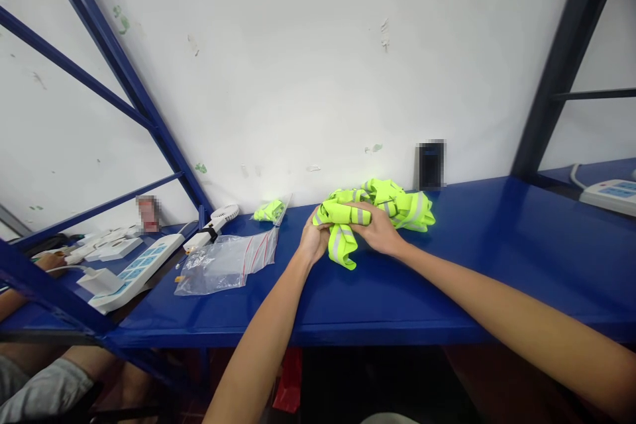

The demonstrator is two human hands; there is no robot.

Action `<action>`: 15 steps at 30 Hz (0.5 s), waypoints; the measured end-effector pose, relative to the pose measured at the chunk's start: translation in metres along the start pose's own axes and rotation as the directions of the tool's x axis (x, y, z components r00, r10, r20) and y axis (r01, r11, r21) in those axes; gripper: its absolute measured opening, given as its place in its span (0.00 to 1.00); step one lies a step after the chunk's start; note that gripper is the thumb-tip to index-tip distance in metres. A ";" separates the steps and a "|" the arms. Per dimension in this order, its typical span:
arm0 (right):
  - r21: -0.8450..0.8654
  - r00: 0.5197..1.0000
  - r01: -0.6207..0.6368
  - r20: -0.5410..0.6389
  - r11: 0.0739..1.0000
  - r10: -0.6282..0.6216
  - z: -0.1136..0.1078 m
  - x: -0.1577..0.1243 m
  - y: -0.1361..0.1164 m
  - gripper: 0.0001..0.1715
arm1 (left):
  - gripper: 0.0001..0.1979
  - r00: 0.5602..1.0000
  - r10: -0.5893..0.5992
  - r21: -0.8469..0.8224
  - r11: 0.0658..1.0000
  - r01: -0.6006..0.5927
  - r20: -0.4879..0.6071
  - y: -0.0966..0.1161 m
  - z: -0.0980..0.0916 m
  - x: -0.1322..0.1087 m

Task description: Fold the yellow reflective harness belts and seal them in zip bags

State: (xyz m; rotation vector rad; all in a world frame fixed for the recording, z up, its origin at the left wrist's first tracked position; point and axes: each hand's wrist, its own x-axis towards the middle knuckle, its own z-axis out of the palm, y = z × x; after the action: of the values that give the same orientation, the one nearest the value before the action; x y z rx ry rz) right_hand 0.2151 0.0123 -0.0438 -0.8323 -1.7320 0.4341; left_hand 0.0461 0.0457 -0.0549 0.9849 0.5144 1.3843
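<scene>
Both my hands grip a neon-yellow reflective strap (pixel 338 213) with grey stripes, held in a folded bundle above the blue table. My left hand (pixel 314 238) is closed around its left end from below. On the right side, my right hand (pixel 378 228) is closed on the same bundle, thumb toward me. A loose tail of the strap hangs down between the hands. Just behind lies a heap of more neon-yellow reflective straps (pixel 415 209), partly hidden by my right hand. A smaller folded neon-yellow bundle (pixel 269 211) rests near the wall to the left.
Clear zip bags (pixel 228 262) lie left on the blue table (pixel 477 265). Beside them are a white handheld fan (pixel 223 213) and a white power strip (pixel 139 271). A dark phone-like object (pixel 431 165) leans on the wall. Another person's hand (pixel 52 260) shows at far left, past the blue frame.
</scene>
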 end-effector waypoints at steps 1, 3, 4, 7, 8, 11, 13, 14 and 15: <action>-0.012 1.000 -0.009 -0.020 1.000 0.009 0.001 0.000 0.003 0.28 | 0.26 1.000 -0.014 0.015 1.000 0.014 0.012 -0.002 -0.001 0.000; -0.048 0.998 -0.004 -0.060 0.999 0.001 0.002 0.001 0.007 0.27 | 0.29 0.997 -0.058 0.046 0.997 0.056 0.054 -0.003 -0.002 -0.001; -0.071 0.997 0.006 -0.076 0.997 -0.011 0.001 0.001 0.007 0.27 | 0.30 0.993 -0.085 0.058 0.995 0.080 0.078 -0.003 -0.002 -0.002; -0.141 0.994 0.031 -0.102 0.989 -0.045 -0.001 0.001 0.003 0.27 | 0.30 0.971 -0.188 0.061 0.982 0.181 0.147 0.004 0.000 -0.008; -0.164 0.994 0.031 -0.101 0.986 -0.048 -0.002 0.001 0.001 0.28 | 0.29 0.955 -0.234 0.053 0.972 0.228 0.183 0.007 0.001 -0.010; -0.232 0.994 0.009 -0.101 0.973 -0.033 -0.004 0.000 -0.004 0.31 | 0.24 0.890 -0.355 0.043 0.933 0.358 0.287 0.016 0.005 -0.017; -0.271 0.993 0.002 -0.109 0.963 -0.033 -0.004 0.000 -0.006 0.31 | 0.22 0.881 -0.374 0.067 0.926 0.371 0.289 0.019 0.007 -0.019; -0.282 0.993 0.013 -0.109 0.959 -0.046 -0.005 -0.001 -0.006 0.31 | 0.21 0.888 -0.372 0.089 0.928 0.361 0.271 0.019 0.007 -0.019; -0.287 0.993 0.036 -0.099 0.957 -0.067 -0.005 -0.001 -0.007 0.32 | 0.20 0.893 -0.372 0.111 0.928 0.355 0.252 0.018 0.007 -0.019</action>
State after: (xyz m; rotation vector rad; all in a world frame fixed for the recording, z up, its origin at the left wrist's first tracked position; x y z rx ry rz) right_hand 0.2175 0.0065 -0.0383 -0.9934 -1.7340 0.1014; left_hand 0.0385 0.0236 -0.0408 1.0472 0.5083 0.8870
